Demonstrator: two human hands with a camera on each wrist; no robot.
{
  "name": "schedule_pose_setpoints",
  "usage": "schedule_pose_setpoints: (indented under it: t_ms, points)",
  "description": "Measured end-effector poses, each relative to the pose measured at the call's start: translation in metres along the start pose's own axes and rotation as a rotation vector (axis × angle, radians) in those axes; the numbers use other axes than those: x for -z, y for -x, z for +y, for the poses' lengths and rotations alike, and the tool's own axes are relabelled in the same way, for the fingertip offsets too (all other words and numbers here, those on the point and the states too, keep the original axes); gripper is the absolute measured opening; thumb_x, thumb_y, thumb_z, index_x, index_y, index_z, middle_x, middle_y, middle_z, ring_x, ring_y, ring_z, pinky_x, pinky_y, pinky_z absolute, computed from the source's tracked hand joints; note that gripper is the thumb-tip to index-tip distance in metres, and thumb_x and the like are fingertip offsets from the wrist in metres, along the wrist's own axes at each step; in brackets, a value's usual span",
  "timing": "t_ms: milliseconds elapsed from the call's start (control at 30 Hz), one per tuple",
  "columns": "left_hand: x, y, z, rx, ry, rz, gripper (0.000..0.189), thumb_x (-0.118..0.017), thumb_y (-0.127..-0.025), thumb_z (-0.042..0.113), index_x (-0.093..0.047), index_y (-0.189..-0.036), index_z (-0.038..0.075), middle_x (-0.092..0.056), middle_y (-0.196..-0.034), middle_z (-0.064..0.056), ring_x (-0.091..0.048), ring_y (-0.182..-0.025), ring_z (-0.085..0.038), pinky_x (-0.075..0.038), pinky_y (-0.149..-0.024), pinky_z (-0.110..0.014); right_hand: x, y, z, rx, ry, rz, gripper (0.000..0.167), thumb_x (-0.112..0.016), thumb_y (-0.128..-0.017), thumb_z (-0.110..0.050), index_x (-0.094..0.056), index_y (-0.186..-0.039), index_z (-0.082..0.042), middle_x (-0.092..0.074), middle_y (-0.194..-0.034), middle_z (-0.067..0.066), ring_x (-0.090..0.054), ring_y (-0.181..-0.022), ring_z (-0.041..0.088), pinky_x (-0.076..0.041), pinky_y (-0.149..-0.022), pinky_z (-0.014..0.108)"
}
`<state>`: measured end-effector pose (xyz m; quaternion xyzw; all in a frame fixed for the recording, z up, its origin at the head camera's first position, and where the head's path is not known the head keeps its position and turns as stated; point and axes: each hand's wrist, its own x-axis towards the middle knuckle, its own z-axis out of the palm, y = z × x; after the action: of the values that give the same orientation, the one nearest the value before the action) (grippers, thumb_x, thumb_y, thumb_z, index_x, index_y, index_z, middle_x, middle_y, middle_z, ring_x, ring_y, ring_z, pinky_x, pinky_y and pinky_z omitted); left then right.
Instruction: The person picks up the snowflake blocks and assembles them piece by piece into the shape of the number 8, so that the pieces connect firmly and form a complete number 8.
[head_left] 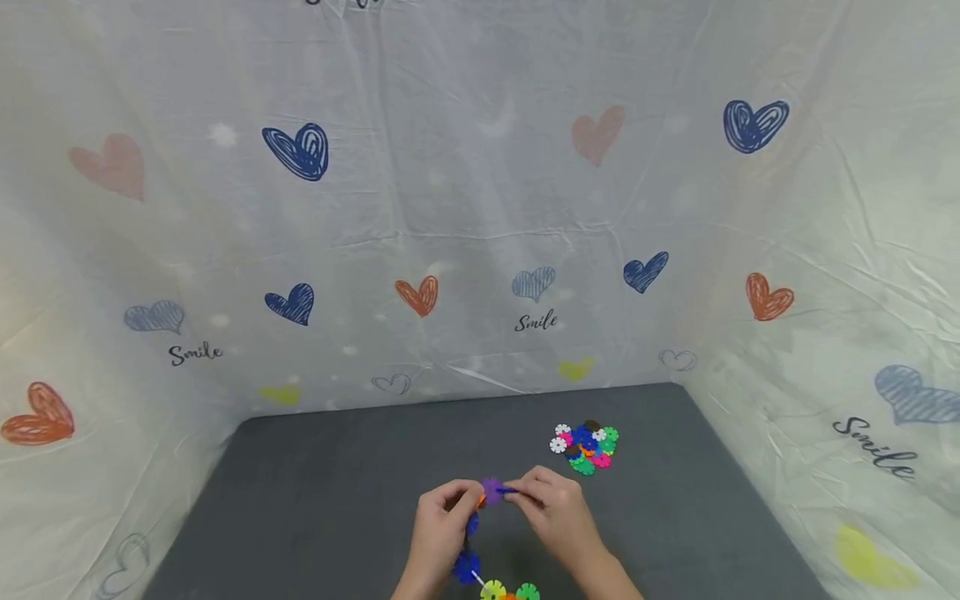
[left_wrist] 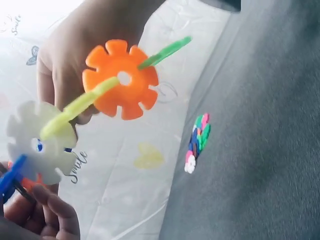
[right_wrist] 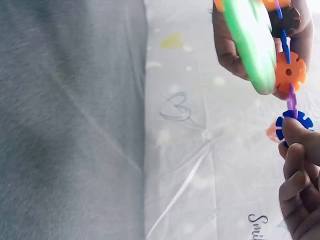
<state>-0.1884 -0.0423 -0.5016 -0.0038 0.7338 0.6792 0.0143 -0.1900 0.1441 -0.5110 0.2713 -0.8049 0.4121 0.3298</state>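
Observation:
A chain of notched plastic snowflake discs hangs between the two hands. My left hand (head_left: 442, 525) pinches the chain at an orange disc (right_wrist: 283, 80), just below a purple disc (head_left: 492, 490). Between thumb and fingers, my right hand (head_left: 561, 515) pinches a dark blue disc (right_wrist: 295, 119), which meets the purple disc's edge; how deep their slots join is hidden. Lower links include a blue disc (head_left: 466, 567) and a yellow-green disc (head_left: 492, 591). In the left wrist view, a white disc (left_wrist: 50, 155) and another orange disc (left_wrist: 135, 95) hang close to the camera.
A loose pile of coloured snowflake discs (head_left: 587, 446) lies on the dark grey table (head_left: 337, 475), beyond the right hand. White cloth (head_left: 480, 200) printed with hearts stands around the table's back and sides.

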Motion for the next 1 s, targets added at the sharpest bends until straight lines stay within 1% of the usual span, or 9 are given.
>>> schedule_pose_setpoints:
  t_ms: [100,167,233,367,533,600,700,900,1000]
  points:
    - [-0.002,0.000,0.001,0.015,0.029,0.040,0.023,-0.070,-0.097,0.027,-0.076,-0.094,0.004,-0.062,-0.076,-0.001,-0.051,-0.062,-0.012,-0.045,-0.057,-0.025,0.000,-0.003,0.000,-0.102,-0.053,0.017,0.020,-0.084,-0.079,-0.004,-0.079,-0.096,-0.014,-0.073,-0.083,-0.004,-0.057,-0.064,-0.003,-0.049,-0.056,0.011]
    - [-0.003,0.000,0.001,0.024,0.044,0.068,0.023,-0.070,-0.096,0.027,-0.077,-0.095,0.005,-0.061,-0.075,-0.001,-0.052,-0.062,-0.012,-0.045,-0.057,-0.025,0.002,-0.004,0.000,-0.127,-0.063,0.032,0.022,-0.084,-0.078,-0.002,-0.079,-0.095,-0.015,-0.075,-0.084,-0.002,-0.058,-0.063,-0.002,-0.048,-0.055,0.012]
    - [-0.004,0.000,0.000,0.033,0.056,0.082,0.024,-0.071,-0.096,0.029,-0.077,-0.096,0.005,-0.061,-0.075,-0.001,-0.052,-0.062,-0.013,-0.046,-0.057,-0.025,0.004,-0.006,0.000,-0.125,-0.065,0.042,0.023,-0.084,-0.077,0.002,-0.079,-0.090,-0.016,-0.076,-0.084,-0.003,-0.057,-0.062,-0.002,-0.046,-0.054,0.012]
    - [-0.005,0.002,-0.002,0.036,0.046,0.077,0.026,-0.071,-0.096,0.032,-0.077,-0.099,0.007,-0.065,-0.081,-0.002,-0.054,-0.067,-0.014,-0.047,-0.059,-0.026,0.006,-0.006,0.000,-0.076,-0.059,0.052,0.021,-0.083,-0.076,0.006,-0.079,-0.086,-0.012,-0.075,-0.084,-0.002,-0.054,-0.061,-0.001,-0.044,-0.053,0.011]
    - [-0.006,0.004,-0.001,0.020,0.074,0.054,0.031,-0.067,-0.098,0.034,-0.076,-0.107,0.006,-0.073,-0.097,-0.006,-0.064,-0.082,-0.015,-0.054,-0.070,-0.025,0.007,-0.005,0.004,-0.072,-0.040,0.046,0.018,-0.083,-0.078,0.003,-0.079,-0.086,-0.012,-0.076,-0.084,0.001,-0.053,-0.060,-0.003,-0.042,-0.053,0.010]
    - [-0.005,0.003,0.000,0.021,0.106,0.026,0.035,-0.062,-0.101,0.035,-0.074,-0.110,0.004,-0.074,-0.102,-0.008,-0.067,-0.090,-0.018,-0.057,-0.076,-0.026,0.008,-0.004,0.006,-0.087,-0.031,0.041,0.018,-0.083,-0.078,0.002,-0.078,-0.086,-0.014,-0.076,-0.084,0.000,-0.052,-0.060,-0.004,-0.042,-0.052,0.010]
    - [-0.003,0.002,0.002,0.030,0.128,-0.038,0.038,-0.056,-0.104,0.034,-0.073,-0.111,0.001,-0.074,-0.101,-0.011,-0.069,-0.091,-0.020,-0.057,-0.079,-0.028,0.011,-0.003,0.010,-0.098,-0.027,0.012,0.015,-0.082,-0.080,-0.001,-0.078,-0.085,-0.015,-0.076,-0.083,-0.001,-0.051,-0.060,-0.005,-0.042,-0.052,0.010]
    - [0.005,-0.003,0.002,-0.008,0.022,-0.194,0.032,-0.065,-0.100,0.029,-0.073,-0.111,0.000,-0.076,-0.098,-0.012,-0.069,-0.084,-0.016,-0.057,-0.074,-0.025,0.017,-0.004,0.015,-0.084,-0.095,-0.121,0.010,-0.080,-0.084,-0.007,-0.078,-0.086,-0.017,-0.075,-0.082,-0.004,-0.052,-0.061,-0.005,-0.044,-0.053,0.012]
    - [0.006,-0.005,0.001,0.005,0.032,-0.255,0.031,-0.068,-0.098,0.024,-0.072,-0.113,-0.003,-0.076,-0.098,-0.013,-0.071,-0.081,-0.015,-0.058,-0.071,-0.025,0.018,-0.004,0.017,-0.124,-0.138,-0.208,0.009,-0.078,-0.087,-0.009,-0.079,-0.089,-0.018,-0.075,-0.084,-0.007,-0.054,-0.062,-0.004,-0.048,-0.054,0.016]
